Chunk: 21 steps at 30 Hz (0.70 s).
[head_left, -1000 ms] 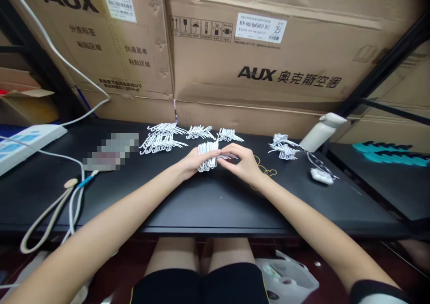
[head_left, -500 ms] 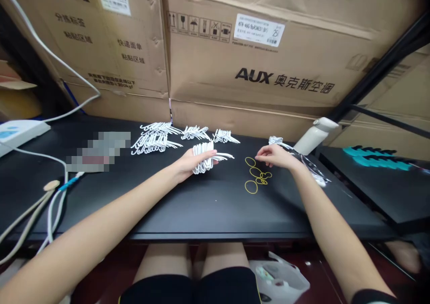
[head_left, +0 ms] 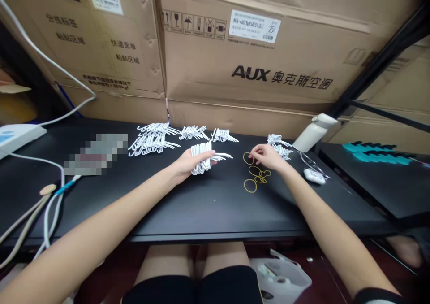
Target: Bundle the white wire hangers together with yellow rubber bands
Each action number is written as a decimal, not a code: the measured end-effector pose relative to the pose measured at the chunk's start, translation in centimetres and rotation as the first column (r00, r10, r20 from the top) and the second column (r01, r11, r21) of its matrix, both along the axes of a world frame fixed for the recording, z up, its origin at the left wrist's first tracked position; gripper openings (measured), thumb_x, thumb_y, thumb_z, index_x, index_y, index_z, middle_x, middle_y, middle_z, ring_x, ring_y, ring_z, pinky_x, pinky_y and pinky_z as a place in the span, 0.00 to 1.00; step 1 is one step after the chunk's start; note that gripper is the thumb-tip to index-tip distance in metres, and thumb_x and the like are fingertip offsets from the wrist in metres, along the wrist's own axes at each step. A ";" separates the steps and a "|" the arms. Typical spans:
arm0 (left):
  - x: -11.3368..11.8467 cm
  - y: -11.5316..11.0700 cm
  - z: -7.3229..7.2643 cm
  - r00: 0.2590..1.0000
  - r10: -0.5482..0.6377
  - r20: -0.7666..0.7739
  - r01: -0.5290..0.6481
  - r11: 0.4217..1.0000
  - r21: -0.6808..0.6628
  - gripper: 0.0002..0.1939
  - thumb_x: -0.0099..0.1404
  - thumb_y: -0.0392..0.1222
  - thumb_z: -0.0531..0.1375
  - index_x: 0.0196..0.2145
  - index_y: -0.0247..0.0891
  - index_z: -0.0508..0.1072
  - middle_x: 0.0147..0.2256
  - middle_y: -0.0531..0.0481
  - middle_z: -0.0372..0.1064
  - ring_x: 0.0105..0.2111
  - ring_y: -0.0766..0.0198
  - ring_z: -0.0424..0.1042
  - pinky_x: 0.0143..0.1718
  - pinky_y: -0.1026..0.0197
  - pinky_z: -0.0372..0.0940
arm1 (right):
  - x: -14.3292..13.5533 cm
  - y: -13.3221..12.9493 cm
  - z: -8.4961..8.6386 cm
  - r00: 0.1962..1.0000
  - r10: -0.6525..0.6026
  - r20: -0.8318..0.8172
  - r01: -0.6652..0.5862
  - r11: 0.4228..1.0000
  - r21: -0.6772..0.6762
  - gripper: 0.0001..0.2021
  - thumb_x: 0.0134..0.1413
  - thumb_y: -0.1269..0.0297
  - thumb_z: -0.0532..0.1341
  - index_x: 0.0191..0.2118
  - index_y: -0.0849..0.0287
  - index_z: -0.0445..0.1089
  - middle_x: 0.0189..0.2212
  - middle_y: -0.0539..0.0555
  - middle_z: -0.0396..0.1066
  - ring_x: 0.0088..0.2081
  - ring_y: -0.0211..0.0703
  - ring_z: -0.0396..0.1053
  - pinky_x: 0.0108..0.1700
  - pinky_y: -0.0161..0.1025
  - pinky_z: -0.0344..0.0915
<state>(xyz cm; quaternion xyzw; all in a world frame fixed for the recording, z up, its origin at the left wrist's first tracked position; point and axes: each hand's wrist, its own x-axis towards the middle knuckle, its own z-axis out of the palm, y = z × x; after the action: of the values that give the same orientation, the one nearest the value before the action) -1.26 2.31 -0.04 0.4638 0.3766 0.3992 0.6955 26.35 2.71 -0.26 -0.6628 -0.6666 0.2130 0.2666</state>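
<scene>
A bundle of white hooks point(head_left: 201, 159) is gripped in my left hand point(head_left: 187, 164), above the black table point(head_left: 188, 214). My right hand point(head_left: 267, 156) is at the top ring of several yellow rubber bands point(head_left: 250, 186), its thumb and fingertips pinched at that band's right edge. More white hook bundles lie along the back: a large double pile point(head_left: 152, 138) at the left, a small one point(head_left: 193, 132) and another point(head_left: 224, 135) in the middle. Beyond my right hand are further white bundles point(head_left: 281, 150), partly covered by it.
Large cardboard boxes point(head_left: 201, 71) stand behind the table. A white bottle point(head_left: 312, 133), a white case point(head_left: 315, 176) and a thin cable lie right. Left are a blurred flat object point(head_left: 97, 154), white cables point(head_left: 50, 210) and a power strip point(head_left: 20, 133). Turquoise items point(head_left: 376, 154) sit far right.
My right hand has moved left and slightly down onto the top yellow band, uncovering more of the white bundles and the white case. My left hand still holds its bundle. The view has shifted slightly.
</scene>
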 end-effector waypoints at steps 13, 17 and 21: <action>0.4 -0.2 0.1 0.998 0.036 0.044 -0.035 0.999 -0.021 0.18 0.49 0.42 0.69 0.36 0.33 0.73 0.35 0.44 0.75 0.33 0.61 0.76 0.36 0.65 0.71 | -4.1 -1.9 1.4 0.266 0.050 -0.963 -0.129 0.992 0.016 0.11 0.43 0.73 0.65 0.32 0.58 0.63 0.47 0.51 0.72 0.25 0.26 0.69 0.21 0.22 0.63; 0.5 -0.3 0.2 0.998 0.031 0.059 -0.030 0.999 -0.025 0.17 0.50 0.42 0.69 0.36 0.34 0.73 0.35 0.46 0.75 0.32 0.64 0.76 0.36 0.66 0.70 | -5.8 -3.6 1.7 0.522 0.292 -0.802 -0.148 0.956 0.252 0.16 0.43 0.64 0.67 0.30 0.57 0.57 0.50 0.56 0.69 0.17 0.24 0.61 0.14 0.26 0.53; 0.7 -0.6 0.3 0.997 0.020 0.077 -0.018 0.999 -0.028 0.16 0.50 0.42 0.69 0.35 0.34 0.73 0.33 0.48 0.75 0.31 0.65 0.75 0.35 0.65 0.69 | -7.3 -5.0 1.8 0.792 0.439 -0.424 -0.248 0.866 0.434 0.22 0.36 0.60 0.71 0.37 0.57 0.62 0.54 0.60 0.64 0.23 0.29 0.64 0.18 0.30 0.57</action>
<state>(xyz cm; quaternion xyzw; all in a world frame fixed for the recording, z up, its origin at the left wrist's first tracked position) -0.59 1.74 0.26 0.4349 0.3594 0.4182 0.7120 19.04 -2.32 1.50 -0.3880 -0.7102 0.3017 0.5040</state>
